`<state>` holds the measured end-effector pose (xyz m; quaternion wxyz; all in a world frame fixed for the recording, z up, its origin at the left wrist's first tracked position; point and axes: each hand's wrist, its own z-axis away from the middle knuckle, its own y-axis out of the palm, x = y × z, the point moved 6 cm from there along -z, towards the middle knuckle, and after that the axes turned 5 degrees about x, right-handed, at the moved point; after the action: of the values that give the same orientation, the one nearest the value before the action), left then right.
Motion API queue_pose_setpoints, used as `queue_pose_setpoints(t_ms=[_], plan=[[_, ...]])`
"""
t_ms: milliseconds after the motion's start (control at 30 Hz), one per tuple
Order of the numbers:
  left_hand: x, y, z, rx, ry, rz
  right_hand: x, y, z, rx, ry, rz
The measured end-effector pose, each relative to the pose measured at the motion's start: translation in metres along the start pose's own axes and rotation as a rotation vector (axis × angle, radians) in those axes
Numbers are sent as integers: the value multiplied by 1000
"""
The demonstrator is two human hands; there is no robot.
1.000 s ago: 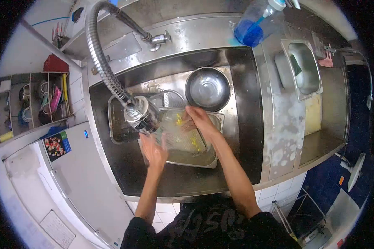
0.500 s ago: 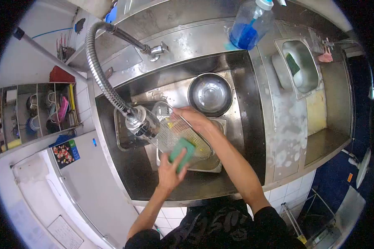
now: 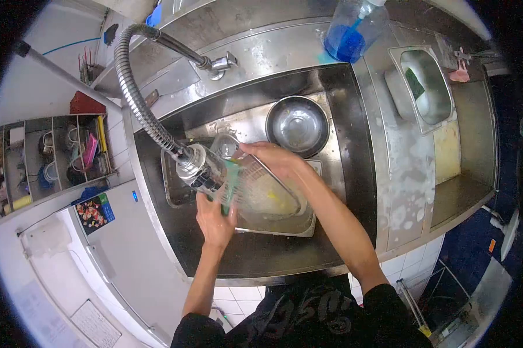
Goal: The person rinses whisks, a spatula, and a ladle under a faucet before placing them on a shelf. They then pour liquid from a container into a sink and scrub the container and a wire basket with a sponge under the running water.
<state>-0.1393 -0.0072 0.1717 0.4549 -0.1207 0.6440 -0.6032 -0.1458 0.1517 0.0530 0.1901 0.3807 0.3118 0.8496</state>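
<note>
My right hand (image 3: pixel 276 159) grips the upper rim of a wire mesh rack (image 3: pixel 264 194), which is tilted over the sink with yellow bits behind its mesh. A green scouring sponge (image 3: pixel 231 180) is in my left hand (image 3: pixel 216 223), pressed to the left side of the mesh and smeared by motion. Beneath the rack lies a rectangular metal pan (image 3: pixel 299 226), partly covered. The metal faucet head (image 3: pixel 200 168) hangs just left of the rack and hides some of the sponge hand's fingers.
A round metal bowl (image 3: pixel 297 129) sits in the sink (image 3: pixel 354 191) behind my right hand. On the back ledge stands a clear bottle of blue liquid (image 3: pixel 349 40). Further right, a small metal container (image 3: pixel 432 87) holds another green pad. The flexible faucet hose (image 3: pixel 128 87) arches over the left side.
My left hand has moved the sponge up and left across the mesh, turning it more upright. My right hand keeps its hold on the rack. The view has shifted slightly.
</note>
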Motion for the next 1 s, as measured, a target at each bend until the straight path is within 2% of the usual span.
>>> queue_pose_setpoints(t_ms=[67, 100, 133, 200, 267, 333, 433, 500, 533, 567, 600, 633, 667, 700, 733, 800, 967, 1000], plan=[[-6, 6, 4, -97, -72, -83, 12, 8, -1, 46, -33, 86], [-22, 8, 11, 33, -51, -34, 9, 3, -10, -20, -47, 204], [-25, 3, 12, 32, -47, -33, 12, 3, -6, -23, -50, 205], [-28, 5, 14, 202, 69, -121, 11, 12, 3, 126, -17, 209], [-7, -18, -15, -26, 91, -96, 12, 17, 11, 99, -3, 98], [4, -15, -25, 13, -58, -169, 14, 19, 9, 72, 1, 2], [-37, -14, -7, 57, 57, -160, 11, 16, 7, 52, 12, -15], [-35, -19, -11, 83, 49, -135, 9, 15, 12, 95, 27, 176], [-30, -20, -14, 113, 42, -114, 6, 18, 12, 97, 30, 172], [-26, -27, -22, -7, 79, -173, 7, 22, 11, 75, -57, 47], [-29, -23, -21, -3, 79, -171, 11, 23, 12, 49, -147, -74], [-34, -21, -22, -74, 32, -117, 14, 22, 10, 46, -147, -70], [-39, -19, -19, -143, -19, -65, 26, 20, 11, -4, -306, -123], [-45, -4, -6, -133, 13, -54, 34, 17, 13, -50, -463, -177], [-53, 9, 9, -13, -8, -25, 35, 14, 18, -46, -463, -173], [-55, 33, 41, 156, -78, -9, 32, -9, 41, -113, -474, -473], [-48, 31, 8, -19, -115, 74, -37, 6, 55, -109, -418, -653], [-49, 31, 1, -63, -126, 56, -49, 10, 51, -167, -393, -679]])
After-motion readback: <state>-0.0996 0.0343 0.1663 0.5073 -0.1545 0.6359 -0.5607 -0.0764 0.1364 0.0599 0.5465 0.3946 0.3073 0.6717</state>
